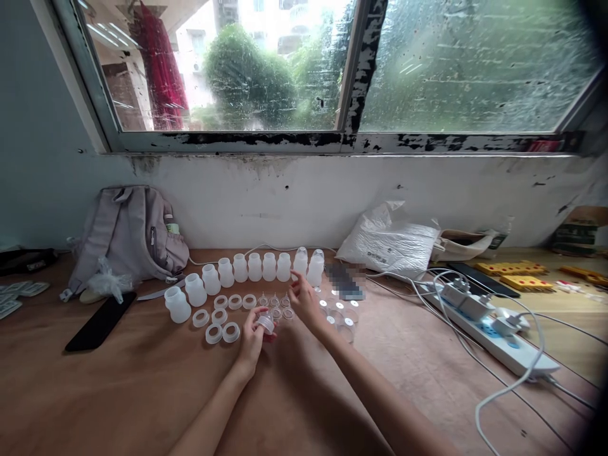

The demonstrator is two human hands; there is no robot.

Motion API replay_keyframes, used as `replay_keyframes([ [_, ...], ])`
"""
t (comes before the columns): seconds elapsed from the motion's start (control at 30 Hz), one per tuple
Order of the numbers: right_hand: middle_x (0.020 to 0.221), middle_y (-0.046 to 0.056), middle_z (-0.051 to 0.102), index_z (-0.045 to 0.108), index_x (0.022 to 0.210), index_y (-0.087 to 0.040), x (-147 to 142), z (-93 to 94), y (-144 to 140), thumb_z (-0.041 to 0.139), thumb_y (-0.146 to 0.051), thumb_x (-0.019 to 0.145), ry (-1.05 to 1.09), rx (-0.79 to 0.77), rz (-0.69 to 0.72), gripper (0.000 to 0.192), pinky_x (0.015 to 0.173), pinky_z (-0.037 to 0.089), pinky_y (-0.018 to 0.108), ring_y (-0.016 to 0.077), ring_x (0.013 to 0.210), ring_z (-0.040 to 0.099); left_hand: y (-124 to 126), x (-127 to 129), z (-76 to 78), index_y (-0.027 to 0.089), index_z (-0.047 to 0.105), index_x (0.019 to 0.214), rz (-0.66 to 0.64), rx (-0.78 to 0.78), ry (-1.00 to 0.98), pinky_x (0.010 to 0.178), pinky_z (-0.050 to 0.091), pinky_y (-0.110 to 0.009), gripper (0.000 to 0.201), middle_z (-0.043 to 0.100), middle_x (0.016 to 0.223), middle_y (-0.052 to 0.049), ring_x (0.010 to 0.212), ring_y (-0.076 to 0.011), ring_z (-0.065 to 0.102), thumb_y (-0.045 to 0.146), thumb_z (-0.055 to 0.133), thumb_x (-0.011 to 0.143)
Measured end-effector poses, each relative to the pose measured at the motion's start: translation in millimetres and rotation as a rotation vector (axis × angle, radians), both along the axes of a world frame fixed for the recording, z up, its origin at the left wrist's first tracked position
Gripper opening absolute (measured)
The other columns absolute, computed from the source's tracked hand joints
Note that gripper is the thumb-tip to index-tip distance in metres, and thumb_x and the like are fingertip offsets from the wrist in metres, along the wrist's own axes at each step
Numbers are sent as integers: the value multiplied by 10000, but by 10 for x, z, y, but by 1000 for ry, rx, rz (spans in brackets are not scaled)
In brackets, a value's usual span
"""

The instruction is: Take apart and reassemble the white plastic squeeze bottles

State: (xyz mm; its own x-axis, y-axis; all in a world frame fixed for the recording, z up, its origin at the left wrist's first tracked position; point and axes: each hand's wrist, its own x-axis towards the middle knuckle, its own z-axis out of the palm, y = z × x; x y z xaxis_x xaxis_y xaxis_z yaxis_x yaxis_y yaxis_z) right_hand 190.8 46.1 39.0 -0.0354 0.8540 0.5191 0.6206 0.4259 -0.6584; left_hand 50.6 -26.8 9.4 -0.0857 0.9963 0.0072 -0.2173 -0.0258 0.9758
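My left hand (253, 329) is closed around a translucent bottle collar (266, 324), apparently with a clear nipple in it. To its right, my right hand (304, 301) is raised with fingers apart and nothing visible in them, its index finger in front of the bottle row. Several open-necked milky baby bottles (240, 269) stand in a curve behind the hands. At the row's right end are two bottles topped with clear domes (315, 267). Loose white collar rings (213, 333) lie left of my left hand. Clear nipples (274, 301) sit between the hands, partly hidden. Clear caps (349, 329) lie beyond my right forearm.
A black phone-like slab (101, 323) and a grey backpack (128, 234) are at left. A silver-white packet (389, 240) leans on the wall. On the right, a white power strip (494, 329) trails loose cables (484, 405). Yellow parts (525, 282) lie at far right.
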Motion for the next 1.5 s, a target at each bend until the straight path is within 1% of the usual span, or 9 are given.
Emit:
replay_keyframes([
  [0.13,799,54,575,390,1192,-201,-47,173,501,411,-131,746,-208,-93,-133,453,598,405,263,169,683,545,-9,-48,56,158,475,1126,-16,-53,-153,486,454,-223,439,612,589,-11,478,-121,566,292,509,709],
  [0.3,769,78,567,535,984,-190,-116,187,751,477,-117,727,-274,-110,-167,274,575,371,266,192,683,542,6,-89,82,157,484,1141,-4,-80,-255,471,447,-199,458,621,579,-12,474,-110,569,289,540,706],
  [0.5,931,63,492,547,852,-211,-91,257,512,429,-205,789,-248,14,-211,135,564,384,261,152,678,516,7,-97,117,203,454,1166,-43,-96,-356,552,481,-220,475,665,744,-36,594,-138,629,279,547,706],
  [0.63,1097,89,425,532,841,-195,30,484,176,456,-254,782,-162,192,-217,113,762,403,326,198,952,476,-8,-85,132,233,418,1197,-89,-84,-392,609,491,-243,498,658,892,-44,707,-158,641,269,536,714],
  [0.7,1067,93,470,517,822,-192,96,540,-35,459,-258,790,-57,315,-127,94,812,391,358,213,994,468,-10,-76,134,240,406,1209,-116,-80,-405,627,489,-251,492,649,929,-45,744,-163,636,289,520,732],
  [0.9,931,69,566,447,998,-206,185,171,-617,514,-272,767,17,221,82,250,718,444,323,190,818,546,-4,-52,125,226,376,1244,-153,-106,-451,668,483,-278,513,638,970,-80,803,-181,624,433,447,779],
  [1.1,997,77,565,349,1151,-208,143,-216,-770,532,-259,758,75,82,180,437,751,465,323,196,875,558,-43,-14,109,217,361,1262,-133,-51,-403,745,473,-330,519,629,1000,-98,860,-210,612,412,455,790],
  [1.3,990,80,585,443,1124,-212,118,-370,-761,585,-279,716,-34,1,246,437,764,473,348,233,888,564,-89,38,123,234,429,1208,-2,93,-131,789,449,-282,478,575,1086,-66,989,-202,539,397,512,767],
  [1.5,962,72,570,418,1196,-244,177,-312,-770,614,-355,702,-201,30,157,543,751,462,367,237,861,541,-139,84,183,261,195,1304,58,233,13,776,427,-284,725,560,944,-33,823,-161,566,335,603,709],
])
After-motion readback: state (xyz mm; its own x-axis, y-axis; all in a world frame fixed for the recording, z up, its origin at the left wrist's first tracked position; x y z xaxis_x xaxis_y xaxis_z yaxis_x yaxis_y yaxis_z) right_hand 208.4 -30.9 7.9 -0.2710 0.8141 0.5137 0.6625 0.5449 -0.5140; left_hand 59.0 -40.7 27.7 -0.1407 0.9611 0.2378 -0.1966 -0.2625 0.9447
